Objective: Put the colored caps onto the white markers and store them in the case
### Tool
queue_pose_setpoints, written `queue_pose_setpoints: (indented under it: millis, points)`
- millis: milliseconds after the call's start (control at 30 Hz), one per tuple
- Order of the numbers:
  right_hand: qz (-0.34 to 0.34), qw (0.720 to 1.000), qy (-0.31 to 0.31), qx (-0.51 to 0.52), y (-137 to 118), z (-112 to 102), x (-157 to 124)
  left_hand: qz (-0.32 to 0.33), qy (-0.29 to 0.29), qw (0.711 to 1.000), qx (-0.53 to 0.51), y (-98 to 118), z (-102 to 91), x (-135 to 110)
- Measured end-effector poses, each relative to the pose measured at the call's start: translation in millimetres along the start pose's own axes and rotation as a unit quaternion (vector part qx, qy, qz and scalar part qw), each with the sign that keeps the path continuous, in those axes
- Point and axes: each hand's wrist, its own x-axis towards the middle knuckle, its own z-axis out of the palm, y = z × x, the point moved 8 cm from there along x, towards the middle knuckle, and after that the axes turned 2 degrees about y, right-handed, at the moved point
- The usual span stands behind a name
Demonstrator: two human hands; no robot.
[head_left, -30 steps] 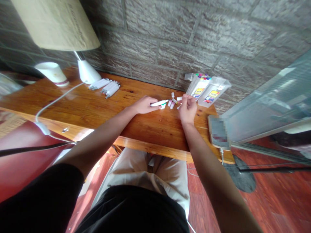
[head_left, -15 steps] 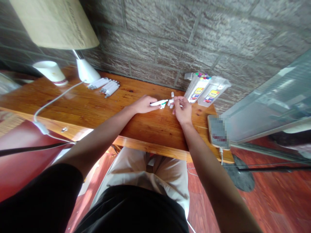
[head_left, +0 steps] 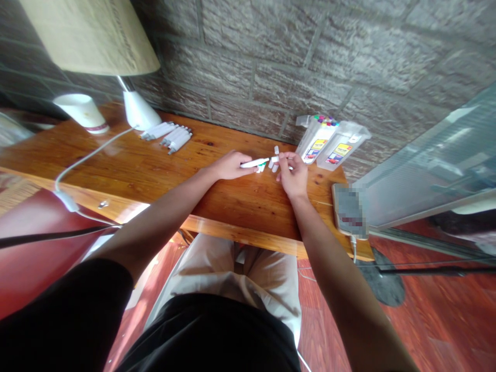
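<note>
My left hand (head_left: 233,166) is closed around a white marker (head_left: 254,163) that points to the right with its tip bare. Just beneath it are green-ended white pieces (head_left: 262,167); whether the same hand holds them I cannot tell. Between the fingertips of my right hand (head_left: 293,174) is a small white cap (head_left: 275,159), close to the marker's tip. Whether cap and tip touch is too small to see. A loose cap (head_left: 276,150) lies on the wooden table behind the fingers, and more pale caps (head_left: 275,168) are partly hidden below them.
Two clear plastic cases (head_left: 341,149) stand at the back right, one filled with colourful-ended markers (head_left: 322,122). Several grey-white markers (head_left: 176,138) lie near the lamp (head_left: 139,111) and a paper cup (head_left: 83,113). A phone (head_left: 349,209) with a cable rests at the table's right edge.
The cap in my right hand now shows up against the marker's tip, the gap between them smaller. My left hand keeps its hold, nearly still. The view has shifted slightly.
</note>
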Motion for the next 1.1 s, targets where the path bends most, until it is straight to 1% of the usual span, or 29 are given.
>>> queue_pose_setpoints:
  millis: [100, 267, 500, 633, 767, 933, 1100]
  points:
    - [0.001, 1.000, 0.003, 0.013, 0.4, -0.2, 0.4, -0.004, -0.004, 1.000, -0.003, -0.3, 0.3, 0.0]
    - [-0.006, 0.999, 0.005, 0.041, -0.3, 0.5, 1.0, 0.007, -0.004, 1.000, -0.002, -0.4, 1.8, 0.2]
    - [-0.012, 0.998, -0.045, 0.044, 0.1, 10.2, -0.7, 0.008, -0.010, 1.000, 0.011, -0.1, 2.6, -1.0]
    - [-0.020, 0.998, -0.055, 0.038, 0.0, 11.8, -1.4, 0.015, -0.013, 1.000, 0.006, 3.5, 1.7, -1.3]
    - [-0.027, 0.997, -0.071, 0.022, -1.0, 13.4, -2.4, 0.024, -0.007, 1.000, 0.003, 2.8, 1.8, -1.1]
    - [-0.033, 0.993, -0.110, 0.029, -0.9, 19.6, -4.9, 0.039, -0.013, 0.999, -0.010, 2.4, 3.8, -1.8]
    - [-0.023, 0.983, -0.173, 0.055, 6.0, 31.3, -9.4, 0.050, -0.023, 0.998, -0.021, 5.6, 4.6, -1.9]
